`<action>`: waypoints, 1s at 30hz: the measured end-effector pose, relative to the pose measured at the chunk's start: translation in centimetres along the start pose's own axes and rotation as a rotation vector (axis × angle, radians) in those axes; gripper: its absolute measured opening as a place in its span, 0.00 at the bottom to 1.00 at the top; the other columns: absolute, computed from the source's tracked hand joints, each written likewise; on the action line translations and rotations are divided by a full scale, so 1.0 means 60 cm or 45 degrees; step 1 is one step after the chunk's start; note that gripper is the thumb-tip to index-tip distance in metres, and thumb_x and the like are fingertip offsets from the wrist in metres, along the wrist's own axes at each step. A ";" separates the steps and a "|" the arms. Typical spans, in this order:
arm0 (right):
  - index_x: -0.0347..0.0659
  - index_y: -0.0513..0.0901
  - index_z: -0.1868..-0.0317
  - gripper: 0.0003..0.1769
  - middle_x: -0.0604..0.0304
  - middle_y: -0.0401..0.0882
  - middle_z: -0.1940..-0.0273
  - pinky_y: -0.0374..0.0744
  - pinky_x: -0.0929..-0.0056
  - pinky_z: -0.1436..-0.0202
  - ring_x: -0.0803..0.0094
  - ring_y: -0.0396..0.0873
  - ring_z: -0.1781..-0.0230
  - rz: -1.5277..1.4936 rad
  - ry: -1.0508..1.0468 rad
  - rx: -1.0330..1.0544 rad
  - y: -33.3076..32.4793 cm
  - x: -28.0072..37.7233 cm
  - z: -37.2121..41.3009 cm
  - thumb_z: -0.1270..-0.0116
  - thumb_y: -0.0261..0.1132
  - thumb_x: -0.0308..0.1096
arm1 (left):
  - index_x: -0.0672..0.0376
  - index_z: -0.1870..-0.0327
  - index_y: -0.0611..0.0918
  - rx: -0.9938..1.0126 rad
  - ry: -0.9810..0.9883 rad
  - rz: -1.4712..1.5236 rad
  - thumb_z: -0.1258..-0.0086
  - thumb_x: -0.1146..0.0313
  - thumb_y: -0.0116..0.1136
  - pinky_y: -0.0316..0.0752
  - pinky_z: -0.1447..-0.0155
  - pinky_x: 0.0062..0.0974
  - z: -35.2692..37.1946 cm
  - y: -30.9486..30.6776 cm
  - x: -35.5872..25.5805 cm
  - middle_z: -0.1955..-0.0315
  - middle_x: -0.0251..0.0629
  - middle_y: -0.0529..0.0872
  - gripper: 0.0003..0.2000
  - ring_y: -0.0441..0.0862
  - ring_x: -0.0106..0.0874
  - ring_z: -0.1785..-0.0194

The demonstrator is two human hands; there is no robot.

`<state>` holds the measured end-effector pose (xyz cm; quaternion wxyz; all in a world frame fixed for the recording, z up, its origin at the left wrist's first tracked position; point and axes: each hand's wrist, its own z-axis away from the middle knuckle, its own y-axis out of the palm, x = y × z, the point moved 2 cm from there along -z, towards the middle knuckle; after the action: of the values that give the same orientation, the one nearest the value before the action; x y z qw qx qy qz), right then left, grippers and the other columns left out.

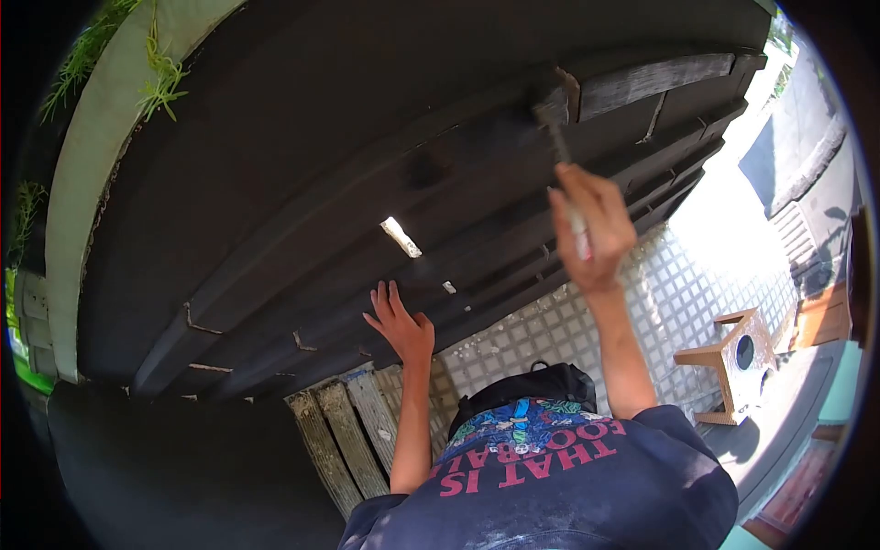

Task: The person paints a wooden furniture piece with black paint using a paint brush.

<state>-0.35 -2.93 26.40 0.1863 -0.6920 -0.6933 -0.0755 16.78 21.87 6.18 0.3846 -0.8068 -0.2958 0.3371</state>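
Note:
A paintbrush is gripped in my right hand, fingers wrapped round its handle, which shows white and red near the palm. The dark bristle end meets a raised slat, right beside a grey unpainted-looking stretch. Spread fingers of my left hand rest against the dark slatted panel, holding nothing. Between the two hands, a bright pale gap or patch stands out on the panel, with smaller pale spots below it.
A weathered wooden slatted bench or board lies at lower left. To the right, a small brown stool appears on the tiled floor. A pale curved ledge with green plants borders the panel.

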 end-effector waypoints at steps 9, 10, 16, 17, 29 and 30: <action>0.34 0.89 0.52 0.15 0.48 0.88 0.55 0.86 0.67 0.52 0.59 0.88 0.57 -0.011 0.103 -0.107 -0.035 -0.003 -0.004 0.41 0.74 0.20 | 0.60 0.25 0.66 0.046 -0.003 -0.008 0.46 0.80 0.56 0.43 0.23 0.72 -0.004 -0.011 -0.008 0.24 0.50 0.62 0.39 0.54 0.54 0.19; 0.34 0.89 0.51 0.15 0.48 0.88 0.54 0.86 0.67 0.51 0.59 0.88 0.57 0.044 0.137 -0.120 -0.032 -0.018 -0.008 0.41 0.74 0.20 | 0.60 0.25 0.66 0.045 -0.006 0.000 0.46 0.80 0.56 0.43 0.23 0.72 -0.003 -0.010 -0.008 0.24 0.50 0.62 0.39 0.54 0.54 0.19; 0.32 0.89 0.50 0.17 0.49 0.88 0.52 0.86 0.68 0.49 0.59 0.88 0.55 -0.026 0.111 0.005 0.023 0.018 0.051 0.41 0.74 0.20 | 0.61 0.24 0.65 0.039 0.001 -0.003 0.46 0.80 0.56 0.42 0.23 0.72 -0.005 -0.006 -0.007 0.24 0.51 0.62 0.40 0.53 0.54 0.18; 0.32 0.89 0.50 0.17 0.49 0.88 0.52 0.86 0.68 0.49 0.59 0.88 0.54 -0.116 0.111 0.032 0.020 0.026 0.063 0.42 0.74 0.20 | 0.61 0.24 0.64 0.043 0.010 -0.008 0.46 0.80 0.56 0.42 0.22 0.72 -0.004 -0.007 -0.007 0.24 0.51 0.62 0.41 0.53 0.54 0.18; 0.29 0.88 0.51 0.15 0.46 0.87 0.54 0.86 0.69 0.51 0.60 0.89 0.57 -0.136 0.231 0.013 0.029 0.008 0.108 0.40 0.72 0.18 | 0.62 0.25 0.65 0.039 0.022 -0.026 0.46 0.80 0.56 0.45 0.24 0.73 -0.005 -0.008 -0.010 0.25 0.52 0.63 0.40 0.55 0.56 0.19; 0.29 0.88 0.51 0.15 0.46 0.87 0.54 0.86 0.69 0.51 0.60 0.89 0.57 -0.212 0.203 0.048 0.032 0.018 0.118 0.40 0.72 0.19 | 0.62 0.25 0.65 0.049 0.016 -0.020 0.46 0.80 0.56 0.45 0.24 0.73 -0.007 -0.009 -0.015 0.25 0.52 0.63 0.40 0.55 0.56 0.19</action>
<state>0.47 0.69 20.01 0.2467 -0.6201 -0.7328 -0.1326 16.44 21.33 7.11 0.4046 -0.7990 -0.2933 0.3346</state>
